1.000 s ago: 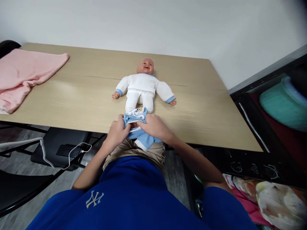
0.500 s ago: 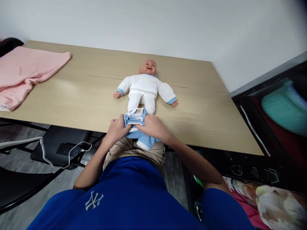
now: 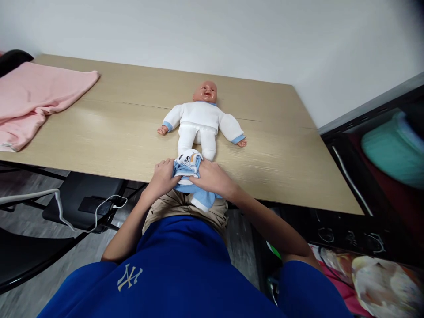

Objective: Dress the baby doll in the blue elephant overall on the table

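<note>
A baby doll (image 3: 200,115) lies on its back on the table, head away from me, in a white top with blue cuffs. Bunched at the doll's lower legs is a small blue and white baby garment (image 3: 187,170) with a cartoon face on it. My left hand (image 3: 164,176) is closed on the garment's left side, and my right hand (image 3: 215,176) grips its right side. Part of the garment hangs over the table's near edge. The doll's feet are hidden behind the cloth and my hands.
The wooden table (image 3: 281,163) stands against a white wall. A pink cloth (image 3: 43,92) lies at its left end. Below on the left are a black chair (image 3: 82,194) and a white cable (image 3: 61,212). Black shelving with a teal item (image 3: 394,145) stands on the right.
The garment's gathered opening has folded down and narrowed between my hands, with more of the printed face showing. My hands have shifted only slightly. The doll lies as before.
</note>
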Available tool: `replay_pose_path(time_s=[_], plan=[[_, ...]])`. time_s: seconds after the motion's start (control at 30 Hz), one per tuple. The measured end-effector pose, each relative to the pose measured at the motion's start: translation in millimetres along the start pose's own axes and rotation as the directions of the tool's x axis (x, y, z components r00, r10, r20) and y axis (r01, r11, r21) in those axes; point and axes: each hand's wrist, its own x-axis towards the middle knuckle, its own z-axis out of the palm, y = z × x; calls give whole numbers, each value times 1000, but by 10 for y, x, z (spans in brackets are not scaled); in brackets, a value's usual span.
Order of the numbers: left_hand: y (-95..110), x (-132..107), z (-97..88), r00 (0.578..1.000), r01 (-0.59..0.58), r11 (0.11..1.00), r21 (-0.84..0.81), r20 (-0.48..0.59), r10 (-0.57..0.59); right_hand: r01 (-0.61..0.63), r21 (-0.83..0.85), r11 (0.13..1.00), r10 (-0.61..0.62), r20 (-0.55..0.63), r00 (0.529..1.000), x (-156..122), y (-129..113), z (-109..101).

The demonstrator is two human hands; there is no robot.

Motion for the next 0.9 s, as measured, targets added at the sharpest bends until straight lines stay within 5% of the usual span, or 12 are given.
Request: replay_pose_path(time_s=[0.17,0.37,0.6,0.9], plan=[[-94,-11,110,998,-39,961,-274,-62,23,58,90,994,-56,-24,998,-11,67,7],[-242,-32,283,972,-230,718,-656,-187,141,119,200,973,-97,-120,988,7,227,154],[-341,-29,323,916,-374,718,-586,-355,187,112,328,938,-27,-252,967,71,342,215],[-393,346,160,850,-482,732,-482,-460,257,159,280,947,-47,-369,928,245,408,197]])
